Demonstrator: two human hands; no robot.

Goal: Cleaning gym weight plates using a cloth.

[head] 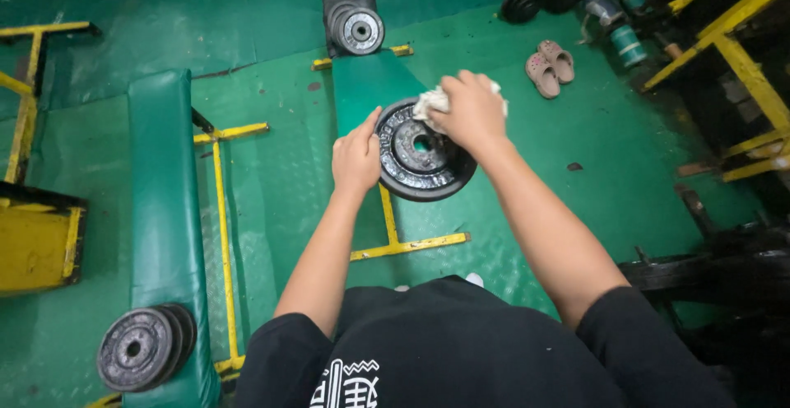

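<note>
Head view, looking down at a green padded counter (362, 87) with yellow legs. A black cast-iron weight plate (420, 161) stands tilted on edge at the near end of that counter, face turned up toward the camera. Left hand (355, 157) is closed around the plate's left rim, fingers wrapped over the edge, which props the plate so it doesn't roll or fall flat. Right hand (471, 111) is bunched over a white rag (432, 102), gripping it and pressing it on the plate's upper right face near the rim; the tilt gives the rag open access to the face.

At the counter's far end more weight plates (355, 27) stand stacked on edge. A second green counter (160, 202) runs along the left, with another stack of plates (141, 348) leaning at its near end. Pink clogs (550, 66) lie on the green floor (625, 144), well apart to the right. Yellow rack frame (741, 54) at the right edge.
</note>
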